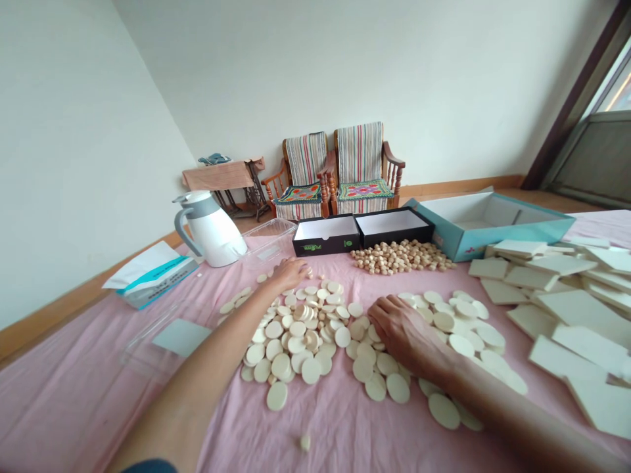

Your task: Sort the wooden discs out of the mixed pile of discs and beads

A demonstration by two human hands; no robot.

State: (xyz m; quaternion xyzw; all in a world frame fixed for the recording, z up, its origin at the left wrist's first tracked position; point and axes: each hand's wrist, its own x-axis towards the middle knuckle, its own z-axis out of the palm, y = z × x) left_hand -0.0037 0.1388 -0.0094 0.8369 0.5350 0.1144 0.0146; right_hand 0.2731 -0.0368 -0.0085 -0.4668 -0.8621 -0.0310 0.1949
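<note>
My left hand (288, 272) reaches over the far side of a pile of small pale wooden discs (296, 328). Its fingers are stretched out beside a small wooden bead (309, 271), apparently holding nothing. A few more beads lie among these discs. My right hand (397, 322) rests palm down on a pile of larger discs (365, 368), its fingers bent over the left part; the fingertips are partly hidden. More large discs (463, 345) spread to its right under the forearm. One bead (305, 443) lies alone near the front of the pink cloth (261, 427).
Faceted wooden beads (399, 257) are heaped before two black boxes (325, 244) and a light blue box (497, 226). Square wooden boards (582, 315) are piled at right. A white jug (211, 230), a packet (152, 276) and clear plastic trays (182, 336) stand left. Chairs (359, 164) are behind.
</note>
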